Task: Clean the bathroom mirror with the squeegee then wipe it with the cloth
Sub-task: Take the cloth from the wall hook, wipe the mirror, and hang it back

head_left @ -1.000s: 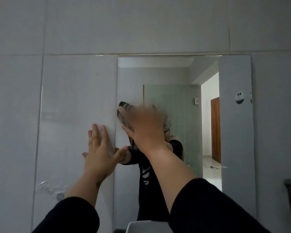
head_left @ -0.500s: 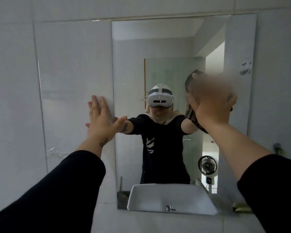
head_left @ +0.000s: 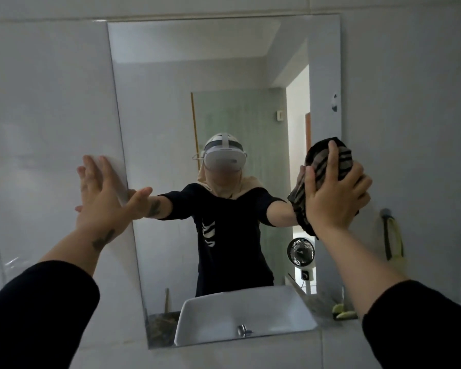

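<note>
Grey-tiled wall (head_left: 410, 102); mirror (head_left: 170, 102) above sink. Right hand (head_left: 333, 198) presses striped cloth (head_left: 321, 161), fingers gripping; left hand (head_left: 104, 195) flat, fingers spread.

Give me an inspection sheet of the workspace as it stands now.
Surface: mirror on tiled wall, no streaks visible.
Job's things: striped cloth pressed at mirror's right edge; squeegee not seen.
Clutter: yellow-green item on counter at mirror's lower right corner.
Grips: right hand flat on cloth; left hand open, braced across mirror's left edge.
Cables: nothing seen.
Surroundings: hook with hanging item on right wall; sink, fan, doorway seen in reflection.
</note>
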### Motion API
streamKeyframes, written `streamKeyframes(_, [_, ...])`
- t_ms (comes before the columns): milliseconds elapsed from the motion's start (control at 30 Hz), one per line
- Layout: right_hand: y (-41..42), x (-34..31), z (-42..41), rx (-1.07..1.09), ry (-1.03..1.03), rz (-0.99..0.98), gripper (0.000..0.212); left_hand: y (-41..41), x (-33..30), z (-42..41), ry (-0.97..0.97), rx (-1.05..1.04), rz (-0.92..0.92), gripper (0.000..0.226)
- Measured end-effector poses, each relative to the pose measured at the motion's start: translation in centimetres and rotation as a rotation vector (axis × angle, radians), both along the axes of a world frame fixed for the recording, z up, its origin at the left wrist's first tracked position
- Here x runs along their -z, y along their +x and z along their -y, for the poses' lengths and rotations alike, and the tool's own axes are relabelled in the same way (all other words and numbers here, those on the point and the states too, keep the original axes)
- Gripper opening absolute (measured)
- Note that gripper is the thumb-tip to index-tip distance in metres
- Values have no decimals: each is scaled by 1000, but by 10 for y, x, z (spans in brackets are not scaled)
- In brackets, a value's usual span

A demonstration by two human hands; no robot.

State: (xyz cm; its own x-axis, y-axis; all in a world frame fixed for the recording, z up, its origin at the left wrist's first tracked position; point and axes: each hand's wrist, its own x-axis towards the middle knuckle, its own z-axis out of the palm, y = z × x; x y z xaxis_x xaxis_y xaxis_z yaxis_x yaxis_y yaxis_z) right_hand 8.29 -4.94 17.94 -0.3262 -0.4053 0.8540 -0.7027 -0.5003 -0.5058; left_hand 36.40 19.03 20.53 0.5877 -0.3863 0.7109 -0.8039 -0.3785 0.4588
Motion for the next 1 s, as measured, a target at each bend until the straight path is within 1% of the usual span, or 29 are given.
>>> streamKeyframes(67, [8,10,-5,40,-13,1,54,-1,-1,1,2,-6,5,106])
streamKeyframes(200, [24,10,-16,67,-36,-9,54,-6,0,0,-3,-9,-5,105])
streamKeyframes(367, [60,5,-41,5,-152,-152,56,-9,1,-2,-43,7,-9,104])
streamKeyframes(467, [94,-1,-67,-32,-246,-247,57,-11,24,-3,-63,-12,46,102])
streamKeyframes(600, [141,-6,-104,-86,-366,-404,60,-17,79,-8,14,-32,87,96])
streamKeyframes(667, [161,-4,-120,-111,-403,-469,60,-21,104,-8,34,19,73,92])
streamKeyframes(767, [186,5,-137,-162,-437,-541,61,-25,131,-3,12,87,-2,92])
streamKeyframes(867, [201,23,-146,-177,-508,-632,61,-28,142,3,-30,100,-27,89])
streamKeyframes(1000, [198,48,-143,-189,-611,-753,57,-28,142,4,-64,130,-40,88])
